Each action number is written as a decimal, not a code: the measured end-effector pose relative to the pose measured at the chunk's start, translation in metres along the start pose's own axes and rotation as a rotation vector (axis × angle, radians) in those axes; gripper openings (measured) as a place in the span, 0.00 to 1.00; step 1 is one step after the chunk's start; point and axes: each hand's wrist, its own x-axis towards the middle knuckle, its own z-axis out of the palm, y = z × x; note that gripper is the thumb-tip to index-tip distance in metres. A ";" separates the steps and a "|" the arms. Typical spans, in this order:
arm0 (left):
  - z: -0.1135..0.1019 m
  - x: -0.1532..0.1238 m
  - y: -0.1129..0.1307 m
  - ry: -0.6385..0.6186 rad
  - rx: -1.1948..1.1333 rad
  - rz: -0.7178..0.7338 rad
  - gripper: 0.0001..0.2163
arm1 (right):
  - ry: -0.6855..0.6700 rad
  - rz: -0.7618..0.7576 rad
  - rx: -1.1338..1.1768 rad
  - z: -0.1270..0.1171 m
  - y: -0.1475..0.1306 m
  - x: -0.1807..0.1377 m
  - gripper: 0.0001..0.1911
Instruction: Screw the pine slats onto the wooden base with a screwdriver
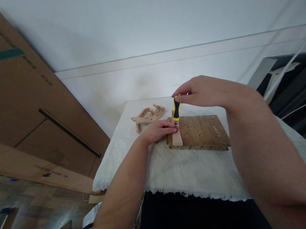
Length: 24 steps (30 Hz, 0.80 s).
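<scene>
Two forearms (267,157), right hand (205,91) pinching one screwdriver (176,111) (upright), left hand (158,130) flat on one pale strip (177,138), one board (203,131) beneath.

One left hand (160,130); one right hand (205,91); one screwdriver (176,110); one wooden strip (177,138). One board (203,131); one curved wooden piece (149,116); one cloth (198,169).

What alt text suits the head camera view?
A right hand holds a yellow-and-black screwdriver upright on a pale wooden strip, which the left hand steadies atop a board dotted with holes. They sit on a white cloth; a curved wooden piece lies behind.
</scene>
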 end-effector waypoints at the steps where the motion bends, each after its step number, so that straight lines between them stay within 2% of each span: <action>1: 0.000 0.000 -0.001 0.001 -0.004 0.001 0.07 | 0.010 0.020 -0.018 0.000 0.000 0.000 0.18; 4: 0.000 0.000 -0.001 0.013 -0.002 -0.011 0.07 | 0.035 0.069 -0.047 0.002 0.001 0.000 0.18; 8: 0.000 0.001 -0.002 0.022 0.015 -0.023 0.08 | 0.077 0.030 -0.022 0.002 0.000 -0.002 0.17; 16: 0.000 0.003 -0.008 0.000 -0.027 -0.020 0.09 | 0.006 0.012 0.049 -0.005 -0.004 -0.008 0.17; 21: 0.000 0.004 -0.010 0.015 -0.060 -0.024 0.09 | 0.044 0.087 -0.047 -0.003 -0.005 -0.004 0.16; 24: 0.001 0.004 -0.009 0.026 -0.066 -0.021 0.09 | 0.054 0.069 -0.041 0.001 -0.003 -0.001 0.16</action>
